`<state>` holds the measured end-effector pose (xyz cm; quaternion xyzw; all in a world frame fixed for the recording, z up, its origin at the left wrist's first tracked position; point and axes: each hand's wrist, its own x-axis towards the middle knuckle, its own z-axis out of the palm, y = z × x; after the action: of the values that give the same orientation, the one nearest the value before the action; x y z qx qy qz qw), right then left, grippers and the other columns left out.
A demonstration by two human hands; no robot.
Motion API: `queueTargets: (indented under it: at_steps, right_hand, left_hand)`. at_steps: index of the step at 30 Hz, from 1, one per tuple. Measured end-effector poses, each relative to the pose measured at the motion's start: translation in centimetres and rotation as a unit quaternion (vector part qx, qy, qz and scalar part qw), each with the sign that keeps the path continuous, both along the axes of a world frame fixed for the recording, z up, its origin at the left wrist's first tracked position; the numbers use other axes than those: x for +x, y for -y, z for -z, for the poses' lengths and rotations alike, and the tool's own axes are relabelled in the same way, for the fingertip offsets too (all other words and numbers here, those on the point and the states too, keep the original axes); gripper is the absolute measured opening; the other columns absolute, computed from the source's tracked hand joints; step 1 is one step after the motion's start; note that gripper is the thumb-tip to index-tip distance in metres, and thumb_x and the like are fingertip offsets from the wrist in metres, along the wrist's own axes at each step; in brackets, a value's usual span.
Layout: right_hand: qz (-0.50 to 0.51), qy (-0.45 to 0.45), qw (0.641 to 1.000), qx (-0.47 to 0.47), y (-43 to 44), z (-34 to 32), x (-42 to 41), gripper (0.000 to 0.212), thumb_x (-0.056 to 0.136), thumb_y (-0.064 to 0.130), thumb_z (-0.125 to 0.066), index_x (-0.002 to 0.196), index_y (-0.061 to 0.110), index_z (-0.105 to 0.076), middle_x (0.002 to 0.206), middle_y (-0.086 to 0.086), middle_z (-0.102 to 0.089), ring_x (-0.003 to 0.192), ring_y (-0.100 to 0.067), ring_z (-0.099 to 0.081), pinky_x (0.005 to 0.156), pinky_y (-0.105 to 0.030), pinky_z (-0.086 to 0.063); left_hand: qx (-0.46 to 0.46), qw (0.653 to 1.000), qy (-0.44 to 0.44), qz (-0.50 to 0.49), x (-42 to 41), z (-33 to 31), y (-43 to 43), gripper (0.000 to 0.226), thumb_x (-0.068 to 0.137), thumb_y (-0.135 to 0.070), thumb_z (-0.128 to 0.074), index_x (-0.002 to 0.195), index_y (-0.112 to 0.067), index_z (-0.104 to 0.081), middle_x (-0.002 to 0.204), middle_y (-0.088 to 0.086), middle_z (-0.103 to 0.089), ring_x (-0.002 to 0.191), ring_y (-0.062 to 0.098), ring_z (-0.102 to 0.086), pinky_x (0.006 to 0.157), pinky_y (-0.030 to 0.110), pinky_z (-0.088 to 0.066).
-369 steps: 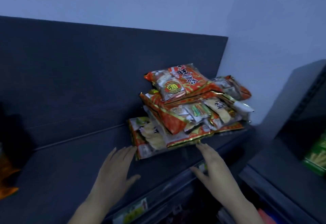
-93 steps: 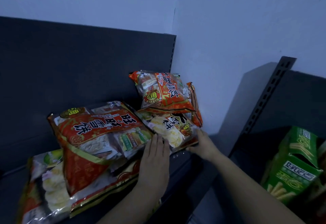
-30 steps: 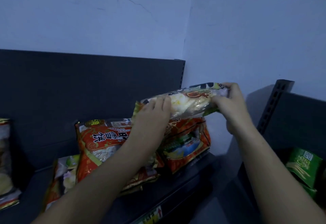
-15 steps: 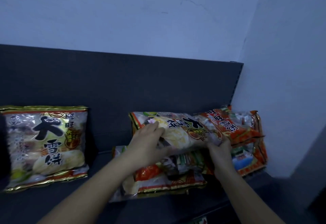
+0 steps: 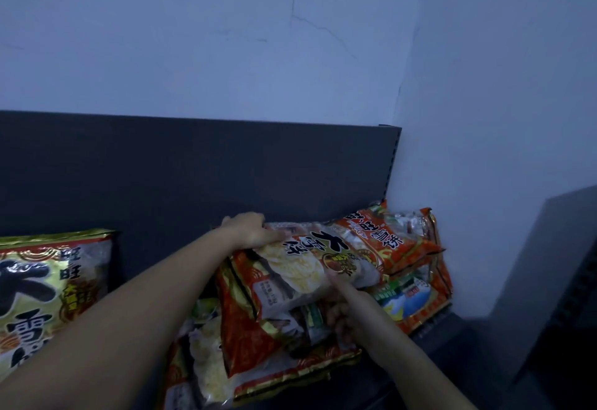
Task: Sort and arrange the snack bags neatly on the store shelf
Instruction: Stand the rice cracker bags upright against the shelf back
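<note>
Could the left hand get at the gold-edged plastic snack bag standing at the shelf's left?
Likely yes, once freed: the left hand grips the pale clear-plastic cracker bag on the pile, and nothing blocks the gold-edged bag.

Pale cracker bag [image 5: 303, 267] now sits lower, on the red pile [image 5: 245, 345]; left hand [image 5: 248, 228] has shifted to its rear end.

the standing bag [image 5: 48, 296] on the left is cut off at the edge of view, so half its print is gone. the left hand [image 5: 248, 230] curls its fingertips over the far end of the white bag [image 5: 310, 267], out of sight. the right hand [image 5: 350, 312] is tucked under it, can't tell if it grips. the lower bags in the pile [image 5: 274, 354] are mostly buried, small print unreadable. the dark unit [image 5: 555, 280] on the right is just murk.
</note>
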<state>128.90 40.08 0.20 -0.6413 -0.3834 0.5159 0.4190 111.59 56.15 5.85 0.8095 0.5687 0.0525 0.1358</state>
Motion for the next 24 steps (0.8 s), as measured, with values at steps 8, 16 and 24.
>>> queueTargets:
  at_steps: [8, 16, 24]
  right_hand:
    - [0.029, -0.118, 0.988, 0.096, -0.6, -0.7, -1.6, 0.042, 0.083, 0.031, -0.068, 0.122, 0.018, -0.057, 0.104, -0.003, -0.072, 0.09, -0.024, -0.07, 0.069, -0.034, -0.056]
    - [-0.059, -0.038, 0.972, 0.225, 0.2, -1.7, -3.6, 0.071, 0.077, 0.024, -0.073, 0.137, 0.032, -0.038, 0.127, 0.005, -0.061, 0.107, -0.015, -0.063, 0.087, -0.033, -0.054]
    - [-0.058, 0.018, 0.942, 0.331, 0.3, -0.7, -14.9, 0.062, 0.089, 0.017, -0.062, 0.142, 0.031, -0.034, 0.131, 0.013, -0.051, 0.117, -0.005, -0.052, 0.096, -0.029, -0.046]
  left_hand:
    - [-0.162, 0.956, 0.23, -0.079, -2.2, 0.6, 0.2, 0.072, 0.065, -0.067, -0.071, 0.101, -0.005, -0.067, 0.103, 0.005, -0.065, 0.086, 0.019, -0.062, 0.068, 0.028, -0.049]
    - [-0.191, 0.827, 0.525, -0.071, -9.2, 0.0, 6.0, 0.065, 0.054, -0.035, -0.09, 0.099, -0.007, -0.052, 0.098, 0.017, -0.071, 0.084, 0.029, -0.07, 0.077, 0.042, -0.057]
    - [0.037, 0.753, 0.648, -0.105, -17.7, 4.6, 13.8, 0.055, 0.071, -0.033, -0.07, 0.12, -0.024, -0.047, 0.114, 0.001, -0.066, 0.099, 0.02, -0.068, 0.081, 0.035, -0.056]
